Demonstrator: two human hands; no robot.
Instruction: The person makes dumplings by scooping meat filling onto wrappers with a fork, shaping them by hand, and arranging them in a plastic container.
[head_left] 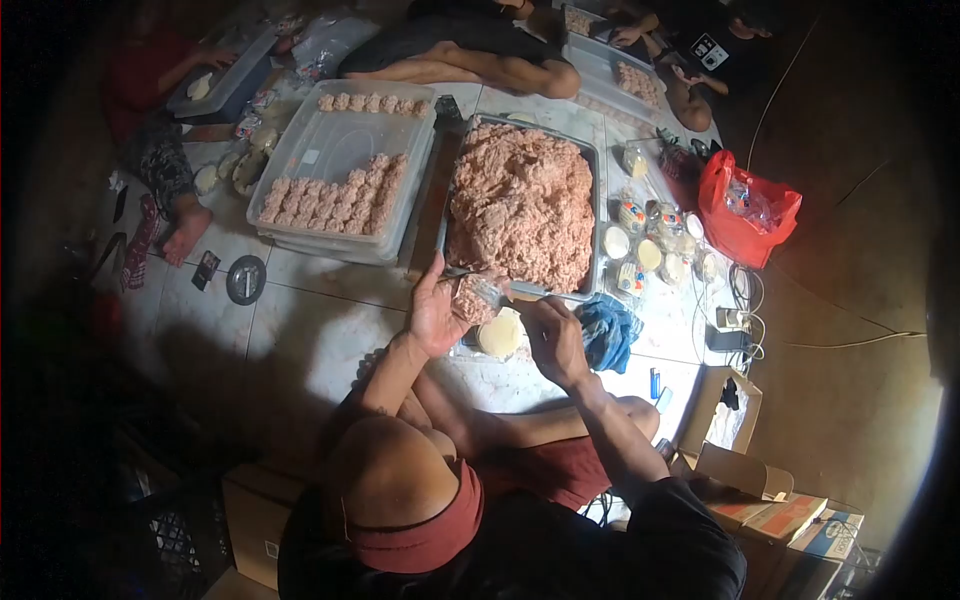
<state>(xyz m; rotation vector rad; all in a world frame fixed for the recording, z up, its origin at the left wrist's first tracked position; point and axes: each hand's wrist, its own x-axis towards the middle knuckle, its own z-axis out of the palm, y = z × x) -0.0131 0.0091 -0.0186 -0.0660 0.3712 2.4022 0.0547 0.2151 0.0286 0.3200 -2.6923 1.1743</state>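
Observation:
My left hand (434, 318) is cupped around a lump of pink minced meat (470, 301), just in front of the large tub. My right hand (556, 342) is closed on a thin flat spreading tool, whose end reaches the lump; most of its handle is hidden by the fingers. Below the lump, a stack of round pale dumpling wrappers (499, 334) lies on the floor. Beyond both hands stands a tub (597, 215) heaped with minced meat (520, 200). A crumpled blue cloth (608, 333) lies right of my right hand.
At left, a plastic box (330, 140) carries rows of filled dumplings (335, 200). Wrapper packs (648, 255), a red plastic bag (745, 210), cables (745, 290) and an open cardboard box (730, 410) stand at right. Other people sit around the far side, near more boxes.

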